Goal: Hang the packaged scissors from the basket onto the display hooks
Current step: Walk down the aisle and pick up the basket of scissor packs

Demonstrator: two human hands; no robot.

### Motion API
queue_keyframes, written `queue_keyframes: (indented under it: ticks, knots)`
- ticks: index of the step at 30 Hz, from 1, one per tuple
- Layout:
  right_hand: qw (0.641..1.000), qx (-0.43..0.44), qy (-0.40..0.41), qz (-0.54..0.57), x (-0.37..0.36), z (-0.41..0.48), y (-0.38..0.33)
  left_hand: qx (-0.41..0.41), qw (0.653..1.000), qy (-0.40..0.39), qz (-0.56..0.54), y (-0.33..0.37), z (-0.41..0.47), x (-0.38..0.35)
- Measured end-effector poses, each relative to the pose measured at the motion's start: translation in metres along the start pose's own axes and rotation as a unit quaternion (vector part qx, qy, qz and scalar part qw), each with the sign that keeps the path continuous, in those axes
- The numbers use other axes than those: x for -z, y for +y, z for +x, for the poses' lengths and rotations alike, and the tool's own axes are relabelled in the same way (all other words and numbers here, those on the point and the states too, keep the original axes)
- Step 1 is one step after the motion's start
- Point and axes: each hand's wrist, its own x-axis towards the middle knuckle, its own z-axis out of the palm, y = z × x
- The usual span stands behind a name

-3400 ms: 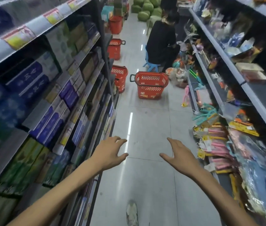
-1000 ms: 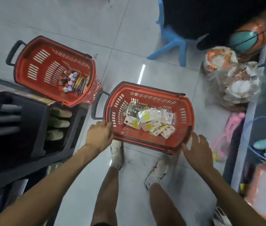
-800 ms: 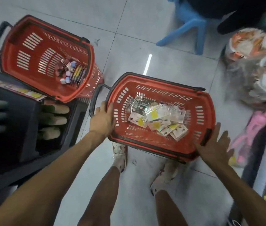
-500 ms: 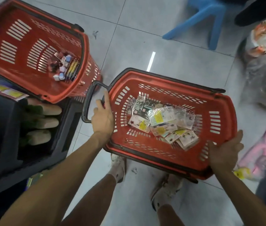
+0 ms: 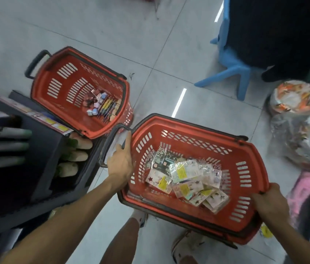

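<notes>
Packaged scissors (image 5: 186, 180) are lying in a loose heap on the bottom of the red basket (image 5: 197, 130), toward its near right corner. None are coming out yet.

Change noted: a few seconds ago we were walking the aisle with both hands empty and spread. A second ago they were only reaching the basket's two ends. Now we are gripping both ends, and the basket is sitting larger and more tilted in view, so we judge we are lifting it off the tiles. Reading: the stock is being fetched and hanging is not yet starting. No display hooks are showing anywhere around the basket.

Fingers: our left hand (image 5: 120, 162) is holding the basket's left end beside its black handle. The index finger is lying along the rim, and the rest are closing on the edge as far as we can tell. Our right hand (image 5: 270, 202) is hooking its fingers tightly over the basket's near right corner. Neither hand is touching a packet.

Beyond the basket's left end, a second basket (image 5: 59, 77) is holding small items. Beyond its right end, a blue stool (image 5: 230, 69) is standing.
</notes>
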Motion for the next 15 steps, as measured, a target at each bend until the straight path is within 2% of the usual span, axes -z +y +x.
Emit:
queue_keyframes:
  ticks: [5, 15]
  knots:
    - [1.000, 0.021, -0.016, -0.002, 0.067, -0.060, -0.028, 0.037, 0.998, -0.015, -0.039, -0.026, -0.075, 0.060]
    - [0.987, 0.161, -0.004, 0.013, 0.194, -0.178, -0.063, 0.095, 0.989, 0.019, -0.115, -0.058, -0.229, 0.181]
